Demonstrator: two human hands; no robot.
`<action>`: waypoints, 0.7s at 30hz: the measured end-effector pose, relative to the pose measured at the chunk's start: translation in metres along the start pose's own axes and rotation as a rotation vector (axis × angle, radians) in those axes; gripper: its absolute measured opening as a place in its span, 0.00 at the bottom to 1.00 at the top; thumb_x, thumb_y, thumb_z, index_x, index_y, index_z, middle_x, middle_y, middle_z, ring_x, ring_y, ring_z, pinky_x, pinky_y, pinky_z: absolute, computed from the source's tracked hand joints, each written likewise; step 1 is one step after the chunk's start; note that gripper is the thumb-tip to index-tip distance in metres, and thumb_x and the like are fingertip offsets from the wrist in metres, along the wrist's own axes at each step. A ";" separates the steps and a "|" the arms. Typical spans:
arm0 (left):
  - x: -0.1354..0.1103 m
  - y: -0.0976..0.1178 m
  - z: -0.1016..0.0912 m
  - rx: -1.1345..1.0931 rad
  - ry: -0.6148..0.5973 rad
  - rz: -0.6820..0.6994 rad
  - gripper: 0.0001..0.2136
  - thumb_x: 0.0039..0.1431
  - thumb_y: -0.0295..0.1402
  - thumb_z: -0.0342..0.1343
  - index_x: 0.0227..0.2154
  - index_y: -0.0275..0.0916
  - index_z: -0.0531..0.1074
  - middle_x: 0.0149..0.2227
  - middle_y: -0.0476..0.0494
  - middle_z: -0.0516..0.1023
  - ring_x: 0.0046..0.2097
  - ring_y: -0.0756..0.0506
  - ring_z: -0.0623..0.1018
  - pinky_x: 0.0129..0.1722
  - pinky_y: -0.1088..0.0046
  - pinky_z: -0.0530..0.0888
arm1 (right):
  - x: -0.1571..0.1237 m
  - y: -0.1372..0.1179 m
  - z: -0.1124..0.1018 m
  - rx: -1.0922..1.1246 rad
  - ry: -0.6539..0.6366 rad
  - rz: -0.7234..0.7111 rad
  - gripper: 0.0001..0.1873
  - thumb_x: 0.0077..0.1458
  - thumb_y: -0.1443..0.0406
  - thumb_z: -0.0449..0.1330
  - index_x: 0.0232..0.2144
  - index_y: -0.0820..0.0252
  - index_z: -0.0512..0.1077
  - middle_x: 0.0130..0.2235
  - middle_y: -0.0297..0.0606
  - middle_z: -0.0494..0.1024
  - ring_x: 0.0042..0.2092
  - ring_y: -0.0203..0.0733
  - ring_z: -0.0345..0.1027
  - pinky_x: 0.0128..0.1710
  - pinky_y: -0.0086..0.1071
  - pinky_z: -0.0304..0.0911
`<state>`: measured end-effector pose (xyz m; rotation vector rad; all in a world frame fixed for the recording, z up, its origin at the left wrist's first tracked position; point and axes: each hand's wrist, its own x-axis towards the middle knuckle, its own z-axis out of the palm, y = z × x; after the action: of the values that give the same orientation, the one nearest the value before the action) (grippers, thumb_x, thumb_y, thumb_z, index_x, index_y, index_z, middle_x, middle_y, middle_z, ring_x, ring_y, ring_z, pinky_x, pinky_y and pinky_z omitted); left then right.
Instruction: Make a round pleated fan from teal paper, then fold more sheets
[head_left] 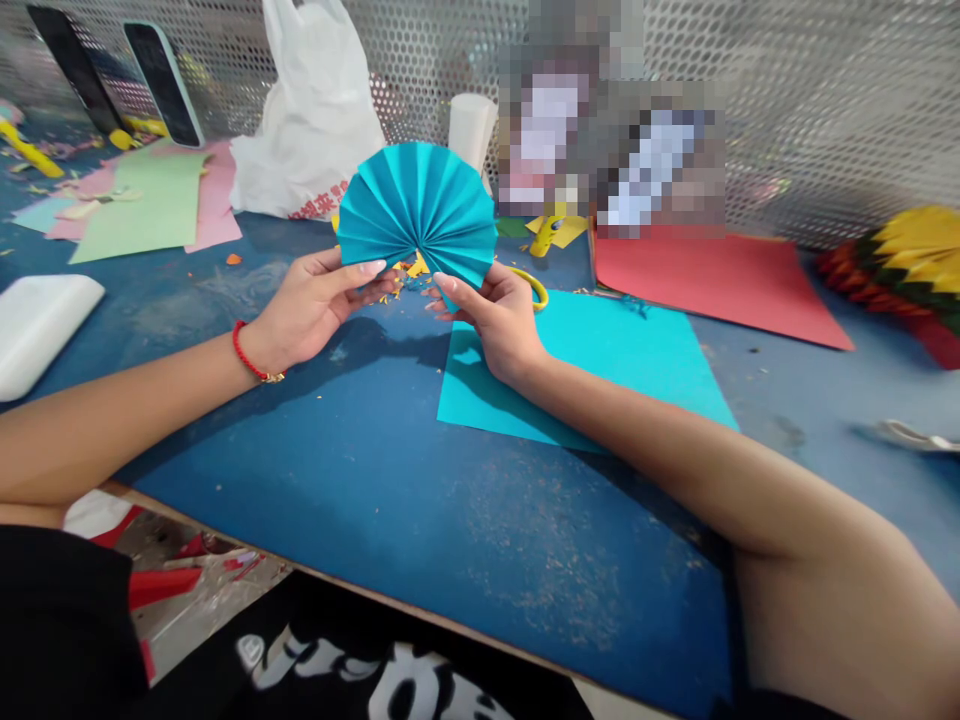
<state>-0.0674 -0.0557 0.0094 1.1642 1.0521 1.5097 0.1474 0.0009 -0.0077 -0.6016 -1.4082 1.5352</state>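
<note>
- Blue table (360, 500) under the hands, and paper scraps (391, 290) litter it right below the grip!
- Left hand (311, 310) and right hand (499, 322) are both pinching a teal paper fan (417, 205), held up between them.
- Pleats are all folded, spread into a half-round, and the lower ends are gathered.
- A flat teal sheet (600, 380) lies unfolded just beyond the right hand.

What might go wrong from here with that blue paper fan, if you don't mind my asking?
The fan is pinched only near its lower centre by the left hand and right hand, so the pleats might spring apart if either grip loosens. The yellow-handled scissors lie just past the right hand, so a careless move might knock them or snag the paper. Paper scraps beneath the fan might also cling to it.
</note>
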 end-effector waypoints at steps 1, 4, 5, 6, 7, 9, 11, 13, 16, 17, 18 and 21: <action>-0.001 -0.001 0.000 0.019 -0.007 -0.008 0.14 0.44 0.40 0.81 0.29 0.45 0.82 0.39 0.51 0.87 0.42 0.46 0.83 0.50 0.59 0.83 | 0.000 0.000 0.000 -0.006 -0.002 0.004 0.28 0.41 0.45 0.77 0.35 0.53 0.74 0.37 0.36 0.84 0.38 0.43 0.81 0.39 0.37 0.81; -0.004 -0.004 0.001 0.076 -0.031 -0.007 0.15 0.45 0.40 0.80 0.33 0.42 0.84 0.40 0.48 0.87 0.41 0.46 0.83 0.47 0.61 0.84 | -0.001 -0.001 0.000 -0.025 -0.011 0.011 0.27 0.41 0.44 0.77 0.35 0.53 0.75 0.38 0.37 0.83 0.40 0.43 0.81 0.39 0.36 0.80; -0.005 -0.004 0.002 0.096 -0.038 0.003 0.15 0.46 0.41 0.80 0.34 0.41 0.84 0.40 0.47 0.87 0.40 0.45 0.84 0.48 0.60 0.84 | -0.001 -0.001 0.000 -0.029 -0.014 0.007 0.26 0.42 0.45 0.76 0.35 0.53 0.75 0.38 0.37 0.83 0.40 0.43 0.81 0.38 0.36 0.80; -0.007 -0.003 0.003 0.118 -0.046 0.017 0.15 0.46 0.40 0.79 0.35 0.41 0.84 0.41 0.47 0.87 0.41 0.45 0.84 0.48 0.59 0.84 | -0.002 -0.001 0.000 -0.031 -0.014 -0.002 0.25 0.43 0.46 0.76 0.34 0.54 0.76 0.37 0.36 0.83 0.39 0.43 0.80 0.37 0.35 0.79; -0.008 -0.003 0.005 0.147 -0.055 0.038 0.15 0.47 0.40 0.79 0.34 0.42 0.84 0.41 0.47 0.87 0.42 0.43 0.84 0.50 0.58 0.84 | -0.002 -0.001 0.000 -0.029 -0.011 -0.016 0.23 0.43 0.47 0.76 0.33 0.54 0.76 0.36 0.36 0.83 0.39 0.42 0.80 0.37 0.35 0.78; -0.011 -0.001 0.009 0.223 -0.065 0.101 0.14 0.46 0.40 0.79 0.34 0.44 0.83 0.43 0.47 0.87 0.48 0.39 0.85 0.54 0.56 0.83 | -0.003 0.000 0.001 -0.024 -0.006 -0.064 0.19 0.44 0.51 0.76 0.30 0.54 0.76 0.33 0.34 0.82 0.37 0.41 0.78 0.37 0.35 0.77; -0.014 0.002 0.013 0.295 -0.063 0.164 0.16 0.45 0.40 0.79 0.36 0.46 0.83 0.46 0.47 0.86 0.55 0.34 0.83 0.58 0.52 0.81 | -0.004 0.000 0.002 -0.023 -0.025 -0.112 0.15 0.45 0.54 0.76 0.27 0.55 0.77 0.31 0.32 0.81 0.36 0.39 0.76 0.40 0.35 0.75; -0.016 0.003 0.015 0.336 -0.056 0.194 0.18 0.45 0.42 0.79 0.39 0.46 0.83 0.50 0.48 0.85 0.58 0.32 0.81 0.62 0.50 0.79 | -0.005 0.000 0.003 -0.035 -0.056 -0.123 0.13 0.46 0.57 0.75 0.26 0.56 0.78 0.30 0.31 0.80 0.35 0.38 0.74 0.42 0.36 0.74; -0.018 0.002 0.014 0.377 -0.057 0.203 0.21 0.46 0.43 0.78 0.43 0.45 0.82 0.51 0.50 0.85 0.59 0.32 0.80 0.64 0.50 0.77 | -0.007 -0.001 0.003 -0.078 -0.067 -0.083 0.13 0.45 0.57 0.76 0.26 0.57 0.78 0.29 0.31 0.78 0.33 0.37 0.69 0.40 0.36 0.70; -0.018 0.002 0.013 0.391 -0.051 0.218 0.21 0.47 0.43 0.78 0.43 0.45 0.82 0.51 0.50 0.85 0.59 0.33 0.79 0.64 0.51 0.77 | -0.007 -0.001 0.003 -0.090 -0.069 -0.074 0.14 0.44 0.57 0.76 0.26 0.57 0.77 0.28 0.31 0.77 0.32 0.37 0.68 0.38 0.36 0.69; -0.018 0.001 0.012 0.404 -0.042 0.236 0.21 0.47 0.43 0.78 0.43 0.46 0.82 0.50 0.50 0.85 0.60 0.33 0.79 0.64 0.52 0.77 | -0.007 -0.001 0.003 -0.099 -0.073 -0.072 0.16 0.44 0.56 0.77 0.25 0.58 0.77 0.28 0.31 0.76 0.32 0.37 0.67 0.37 0.36 0.67; -0.018 -0.001 0.009 0.437 -0.022 0.279 0.20 0.47 0.42 0.79 0.42 0.45 0.81 0.49 0.51 0.85 0.59 0.33 0.79 0.63 0.52 0.76 | -0.007 -0.001 0.003 -0.121 -0.094 -0.087 0.23 0.41 0.49 0.78 0.24 0.57 0.74 0.27 0.31 0.74 0.31 0.36 0.63 0.34 0.36 0.65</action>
<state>-0.0562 -0.0725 0.0072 1.6852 1.2859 1.5127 0.1484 -0.0067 -0.0082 -0.5393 -1.5864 1.4330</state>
